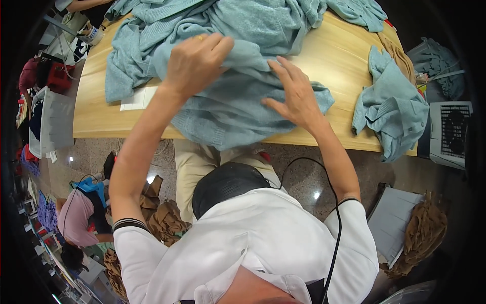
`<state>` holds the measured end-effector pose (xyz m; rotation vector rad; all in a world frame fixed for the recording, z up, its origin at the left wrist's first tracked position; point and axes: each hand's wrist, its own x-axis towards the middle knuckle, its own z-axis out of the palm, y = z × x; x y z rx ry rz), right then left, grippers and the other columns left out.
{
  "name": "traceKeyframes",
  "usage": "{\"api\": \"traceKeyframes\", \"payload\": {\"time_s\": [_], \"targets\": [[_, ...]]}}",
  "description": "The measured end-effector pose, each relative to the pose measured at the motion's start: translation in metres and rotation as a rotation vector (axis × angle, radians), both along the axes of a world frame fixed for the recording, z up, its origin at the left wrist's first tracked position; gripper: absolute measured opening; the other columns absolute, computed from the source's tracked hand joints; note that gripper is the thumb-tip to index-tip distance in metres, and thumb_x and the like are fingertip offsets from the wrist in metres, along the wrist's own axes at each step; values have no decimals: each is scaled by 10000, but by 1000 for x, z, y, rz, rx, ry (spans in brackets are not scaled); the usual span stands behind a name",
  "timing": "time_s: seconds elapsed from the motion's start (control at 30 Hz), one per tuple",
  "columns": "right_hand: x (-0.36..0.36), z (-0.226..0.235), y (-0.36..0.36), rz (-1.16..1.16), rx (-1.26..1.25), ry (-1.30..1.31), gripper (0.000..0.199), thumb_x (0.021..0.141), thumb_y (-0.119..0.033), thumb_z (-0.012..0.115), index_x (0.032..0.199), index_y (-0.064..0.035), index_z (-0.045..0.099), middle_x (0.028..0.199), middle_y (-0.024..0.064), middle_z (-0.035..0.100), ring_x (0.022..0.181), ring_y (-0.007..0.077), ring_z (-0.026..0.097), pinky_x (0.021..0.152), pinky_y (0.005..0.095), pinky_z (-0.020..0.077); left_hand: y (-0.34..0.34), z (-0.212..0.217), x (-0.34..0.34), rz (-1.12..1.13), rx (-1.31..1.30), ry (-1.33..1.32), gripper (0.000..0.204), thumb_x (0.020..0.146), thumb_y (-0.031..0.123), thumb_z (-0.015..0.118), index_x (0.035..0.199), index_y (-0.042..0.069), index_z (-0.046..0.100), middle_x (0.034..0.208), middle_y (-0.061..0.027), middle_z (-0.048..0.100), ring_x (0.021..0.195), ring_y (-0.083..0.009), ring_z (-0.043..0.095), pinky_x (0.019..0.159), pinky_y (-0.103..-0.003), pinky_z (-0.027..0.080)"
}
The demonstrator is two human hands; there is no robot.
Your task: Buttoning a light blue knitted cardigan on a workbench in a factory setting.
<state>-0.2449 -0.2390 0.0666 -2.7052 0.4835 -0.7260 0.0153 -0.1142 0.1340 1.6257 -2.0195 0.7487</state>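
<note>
A light teal knit sweater (238, 109) lies bunched at the table's near edge, with a ribbed band drooping over that edge. My left hand (195, 66) is closed in a fist on its upper left part, lifting a fold of the fabric. On the sweater's right side, my right hand (296, 93) rests with fingers spread and thumb apart. A heap of similar teal knitwear (258, 23) lies just beyond both hands. White paper sheets (137, 99) show partly from under the heap at left.
On the wooden table (344, 66), a buttoned teal cardigan (392, 109) hangs over the right corner beside a brown garment (397, 53). A grey fan-like unit (452, 130) stands at right, a white bin (55, 121) at left. Brown garments (167, 218) lie low; another person (78, 218) is at lower left.
</note>
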Motion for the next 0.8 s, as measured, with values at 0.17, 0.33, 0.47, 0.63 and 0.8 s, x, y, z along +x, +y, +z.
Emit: {"api": "traceKeyframes", "payload": {"time_s": [0.17, 0.33, 0.47, 0.63, 0.8], "targets": [[-3, -59, -54, -102, -49, 2, 401, 792, 1, 703, 1171, -115, 641, 945, 202, 718, 837, 445, 717, 710, 519, 581, 9, 5, 30, -61, 80, -170, 311, 786, 168, 793, 1013, 127, 585, 871, -32, 601, 770, -219, 689, 655, -364, 558], [-30, -9, -100, -341, -247, -291, 301, 773, 65, 632, 1015, -115, 625, 810, 161, 703, 743, 413, 725, 634, 475, 540, 47, 6, 125, 279, -77, -195, 255, 827, 114, 702, 1080, 134, 673, 929, -55, 681, 744, -288, 713, 641, -419, 572], [-24, 26, -105, -441, -219, -403, 183, 864, -34, 705, 1011, -107, 623, 768, 142, 687, 707, 394, 721, 618, 450, 534, 52, 43, 128, 456, -352, 116, 196, 951, 214, 674, 1137, 153, 687, 998, -98, 764, 905, -378, 735, 737, -442, 558], [-31, -13, -69, -289, -118, -204, 272, 875, -177, 791, 1102, -124, 651, 778, 152, 700, 744, 413, 723, 652, 468, 553, 74, -36, 66, 65, -155, 28, 168, 742, 43, 655, 872, 106, 569, 781, -100, 592, 722, -324, 629, 673, -442, 480], [-50, -24, 0, -13, 80, 52, 656, 772, -360, 941, 1297, -107, 639, 955, 160, 726, 803, 349, 717, 731, 424, 571, 109, -102, 7, 160, 361, 400, 502, 732, -33, 725, 1197, 105, 597, 1080, -90, 644, 940, -368, 705, 752, -456, 576]]}}
